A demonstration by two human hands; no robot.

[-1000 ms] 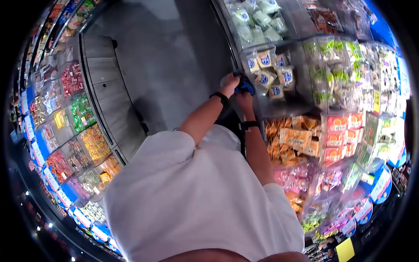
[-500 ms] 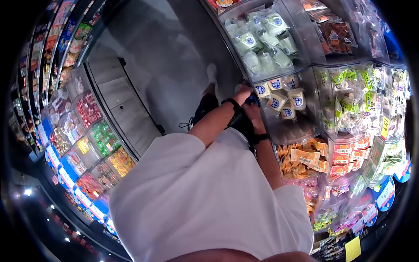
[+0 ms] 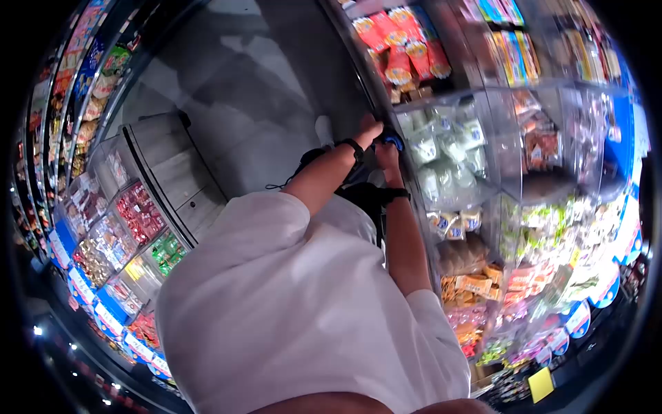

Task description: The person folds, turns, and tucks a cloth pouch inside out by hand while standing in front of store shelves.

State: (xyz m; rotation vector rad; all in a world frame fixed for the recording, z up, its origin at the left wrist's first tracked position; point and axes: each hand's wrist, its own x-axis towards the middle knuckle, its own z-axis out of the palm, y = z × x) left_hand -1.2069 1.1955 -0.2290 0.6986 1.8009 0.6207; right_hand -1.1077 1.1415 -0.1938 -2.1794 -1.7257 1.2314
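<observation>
Both my arms reach forward together beside the edge of the right-hand candy display. My left hand (image 3: pixel 371 128), below a black wristband (image 3: pixel 356 149), is curled closed, and what it holds, if anything, is hidden. Close beside it is my right hand (image 3: pixel 387 159), with a dark band (image 3: pixel 396 196) on the wrist. Its fingers are bent around a small black and blue object (image 3: pixel 393 141) whose kind I cannot make out. Nearest to the hands is a clear bin of wrapped pale-green sweets (image 3: pixel 441 148).
To the right, clear bins hold red packets (image 3: pixel 400 43), orange-wrapped sweets (image 3: pixel 476 283) and other packaged snacks. A candy stand with a grey wood-look cabinet (image 3: pixel 176 172) is on the left. Grey floor (image 3: pixel 241 90) runs between them, with a white shoe (image 3: pixel 323 128) near my hands.
The display bins have shifted downward in view, bringing red packets in at the top. My hands are now beside the pale-green sweets bin, still close together.
</observation>
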